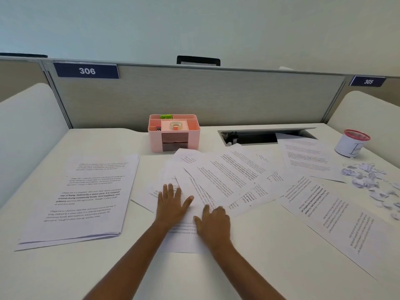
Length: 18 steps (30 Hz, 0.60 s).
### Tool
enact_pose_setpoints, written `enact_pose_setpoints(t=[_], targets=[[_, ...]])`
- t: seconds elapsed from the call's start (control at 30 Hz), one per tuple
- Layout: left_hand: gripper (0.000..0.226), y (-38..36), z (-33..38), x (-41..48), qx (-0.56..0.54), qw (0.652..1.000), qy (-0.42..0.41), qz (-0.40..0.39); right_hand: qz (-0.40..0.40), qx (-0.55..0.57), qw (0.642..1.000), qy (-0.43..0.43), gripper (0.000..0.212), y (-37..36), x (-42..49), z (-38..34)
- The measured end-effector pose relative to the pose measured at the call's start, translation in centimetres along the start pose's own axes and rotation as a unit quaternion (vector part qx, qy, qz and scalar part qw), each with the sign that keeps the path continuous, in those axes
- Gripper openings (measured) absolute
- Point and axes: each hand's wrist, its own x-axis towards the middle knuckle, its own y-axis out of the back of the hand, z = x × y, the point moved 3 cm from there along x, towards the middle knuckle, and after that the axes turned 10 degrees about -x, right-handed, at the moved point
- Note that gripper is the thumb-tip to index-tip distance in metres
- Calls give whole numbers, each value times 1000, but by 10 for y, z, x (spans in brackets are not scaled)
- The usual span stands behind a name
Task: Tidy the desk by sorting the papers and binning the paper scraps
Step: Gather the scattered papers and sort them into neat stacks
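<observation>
A squared stack of printed papers (86,198) lies on the left of the white desk (249,267). Several loose printed sheets (227,176) fan out across the middle, and more sheets (337,221) lie at the right. My left hand (172,202) rests flat, fingers spread, on the near end of the fanned sheets. My right hand (213,221) presses flat on a sheet just to its right, fingers apart. Neither hand grips anything. A heap of crumpled paper scraps (368,180) sits at the far right. A small white bin with a red rim (351,144) stands behind the scraps.
A pink desk organiser (174,133) holding a tape roll and a green item stands at the back centre. An open cable tray slot (259,137) lies to its right. A grey partition (194,96) closes the back, with white side dividers left and right.
</observation>
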Motion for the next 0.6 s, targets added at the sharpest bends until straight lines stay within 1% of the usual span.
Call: enact_pose_setpoints(t=[0.1,0.17,0.23,0.3,0.37,0.47,0.6], targets=[[85,-3,0,0,14,1000,-2,3,41,23,998,33,41,10,-1,-4],[91,-4,-3,0,18,1000,-3,3,72,43,996,42,35,16,5,8],[91,-2,-6,1,21,1000,-5,9,91,50,993,52,36,17,15,27],[89,2,-8,3,28,999,-11,13,81,53,994,47,49,14,25,49],[85,6,-10,4,20,1000,-15,13,64,42,997,24,57,9,34,68],[78,9,-13,5,-2,1000,-23,16,55,38,998,7,53,3,41,79],[76,10,-13,5,-15,999,-28,21,79,1,997,12,43,4,44,74]])
